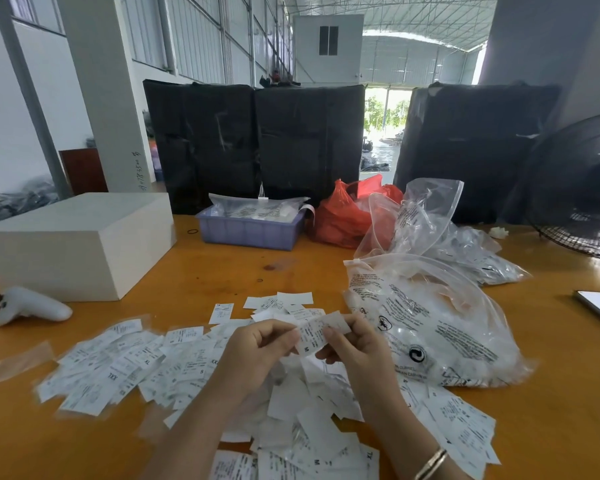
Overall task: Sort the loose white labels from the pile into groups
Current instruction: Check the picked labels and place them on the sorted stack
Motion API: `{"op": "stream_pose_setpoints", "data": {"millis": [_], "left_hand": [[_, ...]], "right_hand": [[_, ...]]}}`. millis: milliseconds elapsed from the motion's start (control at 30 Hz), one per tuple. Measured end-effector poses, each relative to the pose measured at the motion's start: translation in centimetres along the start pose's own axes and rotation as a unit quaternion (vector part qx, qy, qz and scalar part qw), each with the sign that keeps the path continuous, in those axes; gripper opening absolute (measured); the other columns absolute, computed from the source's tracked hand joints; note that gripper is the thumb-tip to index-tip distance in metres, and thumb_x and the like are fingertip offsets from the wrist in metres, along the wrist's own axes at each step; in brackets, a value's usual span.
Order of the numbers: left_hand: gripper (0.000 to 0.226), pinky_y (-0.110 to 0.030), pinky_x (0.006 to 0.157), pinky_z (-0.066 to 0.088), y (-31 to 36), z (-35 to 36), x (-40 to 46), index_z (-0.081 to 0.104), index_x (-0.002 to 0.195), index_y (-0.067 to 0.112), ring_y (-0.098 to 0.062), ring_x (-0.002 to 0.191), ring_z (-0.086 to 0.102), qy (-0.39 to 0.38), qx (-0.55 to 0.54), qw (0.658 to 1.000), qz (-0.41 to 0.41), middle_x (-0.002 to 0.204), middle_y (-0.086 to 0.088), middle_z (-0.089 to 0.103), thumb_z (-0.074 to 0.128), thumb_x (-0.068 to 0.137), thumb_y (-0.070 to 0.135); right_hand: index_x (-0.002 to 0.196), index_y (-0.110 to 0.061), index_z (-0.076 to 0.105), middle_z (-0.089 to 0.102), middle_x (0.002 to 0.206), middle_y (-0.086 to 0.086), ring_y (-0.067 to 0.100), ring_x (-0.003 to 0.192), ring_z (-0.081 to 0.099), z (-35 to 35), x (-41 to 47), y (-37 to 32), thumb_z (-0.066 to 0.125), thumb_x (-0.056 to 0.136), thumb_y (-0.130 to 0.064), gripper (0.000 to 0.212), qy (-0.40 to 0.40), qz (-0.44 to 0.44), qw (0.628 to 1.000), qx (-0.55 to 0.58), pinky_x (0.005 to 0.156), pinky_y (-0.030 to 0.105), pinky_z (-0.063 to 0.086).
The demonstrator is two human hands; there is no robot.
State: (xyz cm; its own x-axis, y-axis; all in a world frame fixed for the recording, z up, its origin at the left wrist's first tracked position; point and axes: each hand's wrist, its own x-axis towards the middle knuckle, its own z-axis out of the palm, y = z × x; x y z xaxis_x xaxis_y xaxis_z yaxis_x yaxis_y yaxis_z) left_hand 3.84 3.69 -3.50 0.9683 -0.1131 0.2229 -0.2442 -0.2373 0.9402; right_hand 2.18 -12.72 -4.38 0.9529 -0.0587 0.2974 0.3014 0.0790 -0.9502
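Big warehouse walls and black wrapped bundles (257, 143) stand behind the orange wooden bench (222, 271). On the bench sit a white block box (80, 244), a clear plastic bag with black print (437, 327), a red plastic bag (347, 213) and a purple plastic tray (250, 230). Loose white paper labels (125, 365) lie spread in a pile near the person. Both hands, the left hand (257, 351) and the right hand (354, 344), pinch one small white label marked M (314, 336) just above the pile.
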Motion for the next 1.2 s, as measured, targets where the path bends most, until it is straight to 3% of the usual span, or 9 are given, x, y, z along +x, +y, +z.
{"op": "stream_pose_setpoints", "data": {"millis": [267,367,467,567,700,767,867,967,1200], "left_hand": [[0.007,-0.009,0.064,0.05,-0.1,0.1,0.0,0.073,0.085,0.025,-0.003,0.079,0.068,0.009,-0.019,1.0,0.003,0.083,0.012,0.074,0.073,0.078,0.022],[0.011,-0.014,0.063,0.053,-0.1,0.4,-0.4,0.073,0.087,0.026,-0.005,0.077,0.069,-0.029,-0.017,0.999,-0.01,0.083,0.012,0.073,0.073,0.077,0.03],[0.009,-0.018,0.065,0.055,-0.1,0.5,-0.3,0.072,0.087,0.026,-0.006,0.078,0.069,-0.004,-0.023,1.0,-0.02,0.083,0.012,0.073,0.072,0.079,0.028],[0.009,-0.01,0.06,0.05,0.0,0.3,-0.1,0.07,0.085,0.03,0.002,0.079,0.067,0.037,-0.021,0.999,-0.01,0.08,0.017,0.072,0.072,0.08,0.022],[0.009,-0.008,0.059,0.048,0.1,0.5,-0.2,0.069,0.086,0.031,0.004,0.08,0.066,0.024,0.003,1.0,-0.001,0.083,0.021,0.071,0.07,0.083,0.023],[0.009,-0.008,0.059,0.047,0.0,0.4,-0.2,0.069,0.085,0.031,0.004,0.079,0.065,0.031,0.008,0.999,0.002,0.082,0.021,0.071,0.069,0.083,0.022],[0.006,-0.008,0.061,0.047,-0.1,0.2,-0.1,0.07,0.084,0.029,0.002,0.078,0.066,0.041,0.014,0.999,0.011,0.081,0.019,0.072,0.068,0.084,0.023],[0.007,-0.005,0.061,0.046,-0.1,0.0,-0.1,0.07,0.082,0.031,0.007,0.078,0.064,0.057,0.029,0.998,0.016,0.081,0.023,0.07,0.068,0.084,0.025],[0.006,-0.005,0.061,0.046,0.0,-0.1,0.0,0.07,0.08,0.03,0.007,0.078,0.063,0.076,0.038,0.996,0.006,0.077,0.022,0.07,0.068,0.084,0.026]], "right_hand": [[0.092,-0.013,0.063,0.066,0.066,0.0,0.011,0.06,0.062,-0.4,-0.1,0.1,0.055,0.092,-0.007,0.01,-0.081,0.02,0.996,-0.045,0.056,0.021,0.048],[0.107,-0.029,0.054,0.063,0.061,-0.005,0.007,0.055,0.056,0.3,-0.4,0.3,0.049,0.096,-0.015,0.018,-0.121,0.031,0.988,-0.094,0.05,0.02,0.044],[0.112,-0.03,0.047,0.064,0.061,-0.003,0.006,0.051,0.053,0.5,-0.3,0.6,0.046,0.097,-0.018,0.019,-0.057,0.005,0.992,-0.112,0.051,0.02,0.043],[0.097,-0.019,0.054,0.068,0.068,-0.001,0.009,0.053,0.056,0.3,0.0,0.6,0.053,0.094,-0.015,0.006,0.004,-0.012,0.993,-0.119,0.053,0.021,0.044],[0.079,-0.03,0.061,0.069,0.069,-0.009,0.006,0.054,0.059,0.6,-0.4,0.7,0.061,0.09,-0.017,0.016,0.0,-0.033,0.98,-0.198,0.054,0.023,0.05],[0.083,-0.038,0.061,0.068,0.068,-0.012,0.004,0.058,0.06,0.8,-0.6,0.7,0.059,0.091,-0.023,0.017,-0.003,-0.067,0.96,-0.272,0.055,0.023,0.05],[0.101,-0.032,0.068,0.067,0.068,-0.013,0.003,0.061,0.06,0.9,-0.9,0.7,0.056,0.092,-0.027,0.016,0.002,-0.135,0.918,-0.373,0.058,0.026,0.05],[0.118,-0.033,0.061,0.056,0.066,-0.024,-0.001,0.058,0.054,1.1,-1.2,0.6,0.055,0.091,-0.029,0.028,0.011,-0.15,0.909,-0.388,0.058,0.021,0.048],[0.11,-0.033,0.065,0.065,0.083,-0.019,-0.001,0.064,0.057,1.5,-1.5,0.5,0.051,0.089,-0.037,0.025,-0.022,-0.188,0.879,-0.437,0.068,0.021,0.046]]}}
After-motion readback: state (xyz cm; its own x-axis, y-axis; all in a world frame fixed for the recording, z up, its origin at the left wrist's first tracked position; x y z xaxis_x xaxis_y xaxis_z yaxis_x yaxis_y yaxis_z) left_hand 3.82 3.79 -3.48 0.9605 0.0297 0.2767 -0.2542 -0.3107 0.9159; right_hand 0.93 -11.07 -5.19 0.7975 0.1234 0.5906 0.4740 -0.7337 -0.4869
